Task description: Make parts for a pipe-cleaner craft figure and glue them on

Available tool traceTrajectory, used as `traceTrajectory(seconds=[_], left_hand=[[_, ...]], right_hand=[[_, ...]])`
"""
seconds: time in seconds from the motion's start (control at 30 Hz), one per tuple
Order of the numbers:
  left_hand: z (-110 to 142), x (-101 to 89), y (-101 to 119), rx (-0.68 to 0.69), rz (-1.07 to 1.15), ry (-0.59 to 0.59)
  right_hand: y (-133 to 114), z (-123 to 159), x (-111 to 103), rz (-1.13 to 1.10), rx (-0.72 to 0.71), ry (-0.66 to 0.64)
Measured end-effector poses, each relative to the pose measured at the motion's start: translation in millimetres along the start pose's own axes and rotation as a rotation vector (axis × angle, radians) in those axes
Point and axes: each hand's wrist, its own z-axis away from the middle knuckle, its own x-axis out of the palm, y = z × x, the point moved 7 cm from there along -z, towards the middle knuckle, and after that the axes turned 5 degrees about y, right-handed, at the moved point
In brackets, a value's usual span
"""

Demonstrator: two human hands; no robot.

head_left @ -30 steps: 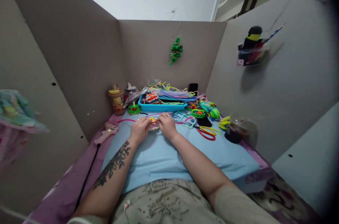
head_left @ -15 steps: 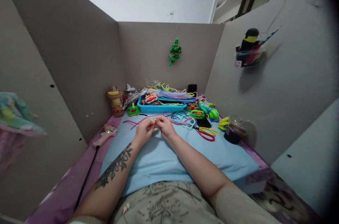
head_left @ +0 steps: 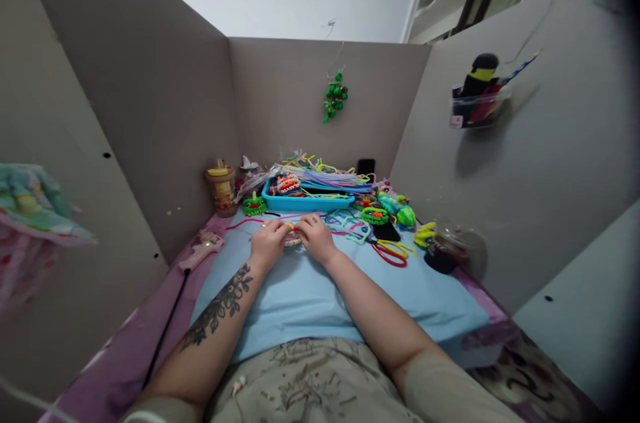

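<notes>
A small woven piece of coloured cord [head_left: 293, 239], with pale, pink and yellow parts, is held between my two hands over the blue cloth. My left hand [head_left: 267, 243] pinches its left side, fingers closed. On the other side my right hand [head_left: 317, 239] is closed as well, its fingertips meeting the left ones at the top of the piece. A pink cord [head_left: 244, 221] trails out to the left of my left hand. Much of the woven piece is hidden by my fingers.
Behind my hands stands a blue tray [head_left: 310, 203] heaped with cords. Red-and-yellow-handled scissors [head_left: 391, 255] lie to the right, near a dark jar [head_left: 440, 256]. On the left are a pink glue gun [head_left: 203, 251] and a lidded cup [head_left: 221, 193]. Grey panels enclose the table.
The view has shifted slightly. My hands have turned so their backs show more, and more of the woven piece is visible below the fingers. The pink cord at left lies differently.
</notes>
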Motion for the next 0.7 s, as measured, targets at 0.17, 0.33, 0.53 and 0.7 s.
traceTrajectory(seconds=[0.17, 0.33, 0.53, 0.7], left_hand=[[0, 3.2, 5, 0.052, -0.07, -0.036], [0, 3.7, 4, 0.033, -0.063, -0.031], [-3, -2.1, -1, -0.032, 0.034, 0.043], [-3, -9.1, -3, -0.11, 0.167, 0.136]], right_hand=[[-5, -1, 5, 0.192, -0.011, -0.076], [-2, -2, 6, 0.21, 0.02, -0.098], [9, -5, 0, -0.075, 0.125, 0.012], [20, -7, -5, -0.452, 0.296, 0.124]])
